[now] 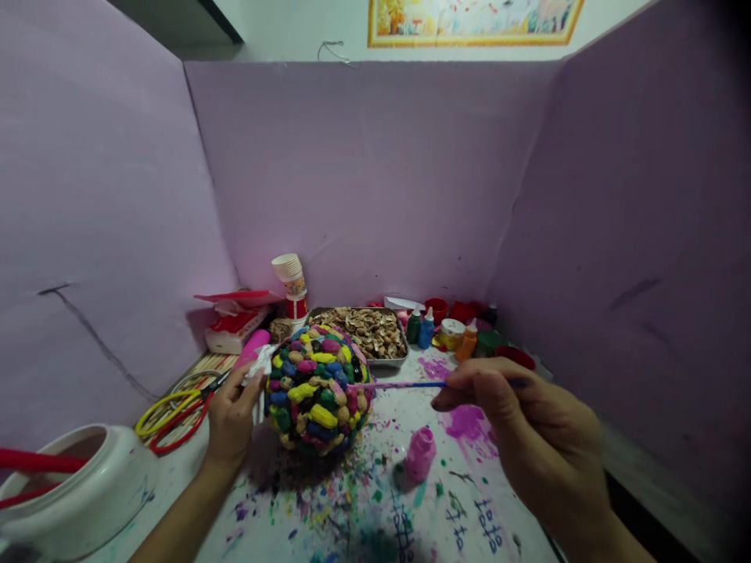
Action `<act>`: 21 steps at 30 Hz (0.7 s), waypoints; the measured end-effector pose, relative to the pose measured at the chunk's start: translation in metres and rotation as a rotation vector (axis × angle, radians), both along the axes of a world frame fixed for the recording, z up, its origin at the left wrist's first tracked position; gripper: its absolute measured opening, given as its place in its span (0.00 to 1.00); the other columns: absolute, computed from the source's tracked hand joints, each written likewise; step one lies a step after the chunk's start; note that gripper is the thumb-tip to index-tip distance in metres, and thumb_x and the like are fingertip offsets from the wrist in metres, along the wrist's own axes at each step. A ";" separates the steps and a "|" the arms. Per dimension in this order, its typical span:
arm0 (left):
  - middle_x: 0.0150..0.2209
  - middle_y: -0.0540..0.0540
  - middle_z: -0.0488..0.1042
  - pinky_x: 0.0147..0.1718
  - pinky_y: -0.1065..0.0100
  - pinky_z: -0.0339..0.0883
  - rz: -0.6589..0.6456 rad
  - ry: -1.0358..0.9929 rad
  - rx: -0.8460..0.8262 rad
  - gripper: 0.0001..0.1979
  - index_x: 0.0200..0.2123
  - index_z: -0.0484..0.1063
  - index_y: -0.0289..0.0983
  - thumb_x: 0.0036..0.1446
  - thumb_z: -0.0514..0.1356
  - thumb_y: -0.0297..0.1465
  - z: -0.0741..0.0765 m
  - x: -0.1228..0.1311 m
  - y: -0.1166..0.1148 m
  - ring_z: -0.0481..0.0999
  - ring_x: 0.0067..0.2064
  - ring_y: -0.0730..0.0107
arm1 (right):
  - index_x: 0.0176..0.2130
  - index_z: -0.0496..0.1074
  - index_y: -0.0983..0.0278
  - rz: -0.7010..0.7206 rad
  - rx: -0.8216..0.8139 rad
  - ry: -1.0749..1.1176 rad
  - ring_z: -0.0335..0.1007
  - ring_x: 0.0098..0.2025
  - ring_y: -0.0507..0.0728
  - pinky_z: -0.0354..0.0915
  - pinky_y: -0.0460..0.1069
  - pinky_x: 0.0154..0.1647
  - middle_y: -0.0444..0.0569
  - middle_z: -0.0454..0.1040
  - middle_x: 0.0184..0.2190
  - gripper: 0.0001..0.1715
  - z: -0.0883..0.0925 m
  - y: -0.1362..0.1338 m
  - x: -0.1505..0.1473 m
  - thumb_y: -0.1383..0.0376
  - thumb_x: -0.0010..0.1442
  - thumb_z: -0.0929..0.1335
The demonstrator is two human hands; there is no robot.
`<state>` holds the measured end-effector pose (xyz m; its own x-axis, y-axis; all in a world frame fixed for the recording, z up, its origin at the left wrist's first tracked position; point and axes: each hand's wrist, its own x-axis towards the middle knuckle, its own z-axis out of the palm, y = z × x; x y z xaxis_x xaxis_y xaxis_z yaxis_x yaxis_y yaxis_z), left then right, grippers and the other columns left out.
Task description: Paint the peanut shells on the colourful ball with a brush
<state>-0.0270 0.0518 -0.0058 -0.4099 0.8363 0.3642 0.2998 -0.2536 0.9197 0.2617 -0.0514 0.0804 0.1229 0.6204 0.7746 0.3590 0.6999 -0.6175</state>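
left hand pinches tissue against a multicolored ball, left of center, while right hand, lower right, grips a paintbrush touching it.

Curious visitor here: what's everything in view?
ball: 1, multicoloured, centre
paintbrush: 1, blue, pink, centre
bottle: 1, pink, front
tissue: 1, white, centre
shell tray: 1, silver, back
nozzle bottles: 3, green, blue, orange, back
cup stack: 1, white, red, back
handles: several, yellow, red, left
pot: 1, white, left
panels: 3, purple, around
picture: 1, gold frame, top
table: 1, white, beneath
clutter: uncounted, mixed, back
left hand: 1, at tissue
right hand: 1, holding paintbrush
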 end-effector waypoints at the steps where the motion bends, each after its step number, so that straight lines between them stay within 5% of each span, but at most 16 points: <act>1: 0.37 0.43 0.80 0.44 0.62 0.67 -0.006 -0.003 0.000 0.23 0.36 0.76 0.36 0.43 0.60 0.47 0.000 0.000 0.000 0.74 0.44 0.56 | 0.32 0.76 0.59 0.010 0.013 -0.011 0.76 0.26 0.47 0.72 0.40 0.29 0.40 0.78 0.24 0.13 -0.002 0.001 -0.002 0.66 0.68 0.65; 21: 0.34 0.44 0.80 0.42 0.62 0.68 0.015 0.028 -0.004 0.22 0.34 0.76 0.36 0.41 0.60 0.47 0.007 0.002 -0.002 0.75 0.40 0.56 | 0.32 0.75 0.59 0.016 0.032 -0.133 0.77 0.26 0.49 0.71 0.42 0.29 0.40 0.80 0.25 0.13 -0.014 0.009 -0.008 0.70 0.65 0.64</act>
<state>-0.0251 0.0494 0.0014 -0.4120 0.8317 0.3722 0.3292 -0.2450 0.9119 0.2535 -0.0420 0.0662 0.0081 0.5961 0.8029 0.4245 0.7249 -0.5425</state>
